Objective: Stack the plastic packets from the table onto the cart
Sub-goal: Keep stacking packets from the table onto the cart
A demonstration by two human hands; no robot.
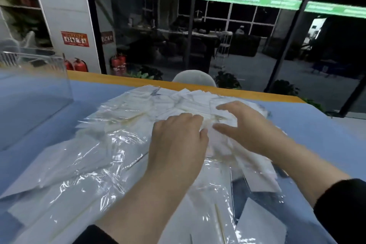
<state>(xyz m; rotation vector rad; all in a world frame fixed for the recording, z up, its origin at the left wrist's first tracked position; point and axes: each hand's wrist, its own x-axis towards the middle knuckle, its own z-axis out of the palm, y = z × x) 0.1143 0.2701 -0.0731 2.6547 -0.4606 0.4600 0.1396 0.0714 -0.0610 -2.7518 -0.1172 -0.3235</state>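
Glossy, crinkled clear plastic packets (111, 144) holding matt white sheets; smooth matt blue table (39, 117); clear acrylic box (39, 77)

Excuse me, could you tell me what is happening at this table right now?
A person is sorting through a large heap of clear plastic packets with white contents, spread over a blue-topped table. The left hand rests palm down on the heap, its fingertips tucked in among the packets. The right hand reaches in beside it with fingers spread, gathering packets near the middle. No packet is lifted clear yet, and no cart is visible in this view.
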